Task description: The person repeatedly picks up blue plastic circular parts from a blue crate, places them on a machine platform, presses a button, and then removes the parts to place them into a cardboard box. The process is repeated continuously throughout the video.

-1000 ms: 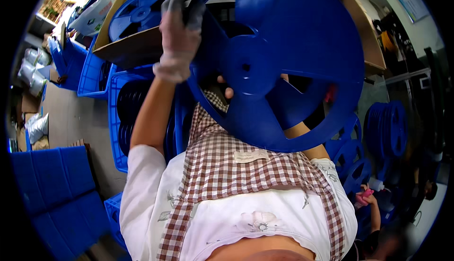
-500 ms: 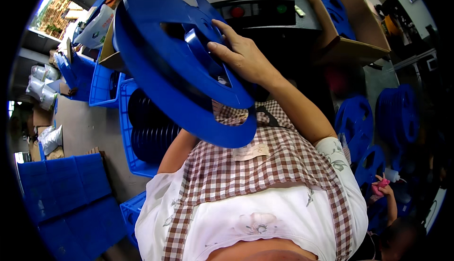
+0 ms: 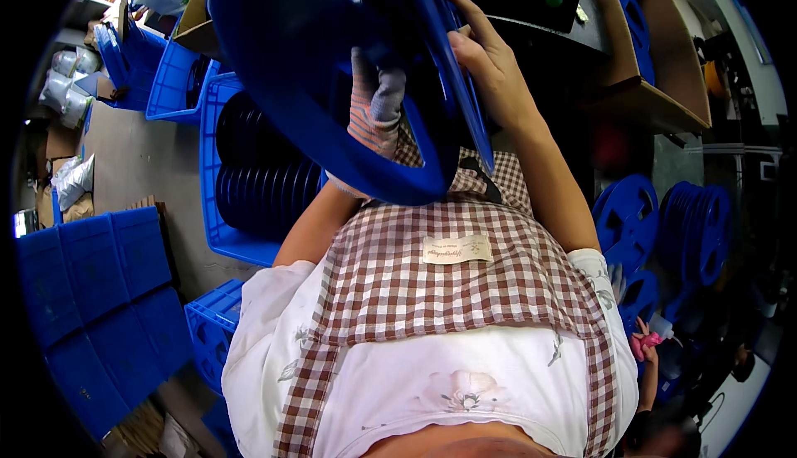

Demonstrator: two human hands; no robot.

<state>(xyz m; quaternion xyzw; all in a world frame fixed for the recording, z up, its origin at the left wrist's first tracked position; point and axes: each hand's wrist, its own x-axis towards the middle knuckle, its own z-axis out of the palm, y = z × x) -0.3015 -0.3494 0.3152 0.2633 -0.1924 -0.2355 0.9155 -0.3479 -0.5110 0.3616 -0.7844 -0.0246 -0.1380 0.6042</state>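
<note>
a large blue plastic reel with cut-out flanges (image 3: pixel 282 68) is tilted in the air before the brown-and-white checked cloth apron (image 3: pixel 415 292). the left hand, in a striped grey glove (image 3: pixel 375 109), shows through a flange opening, one finger apart from the others; whether they grip is unclear. the bare right hand (image 3: pixel 494 72) lays two slightly parted fingers against the other flange; its remaining fingers are hard to make out. a blue plastic crate (image 3: pixel 249 246) holds rows of dark round discs (image 3: pixel 266 201).
</note>
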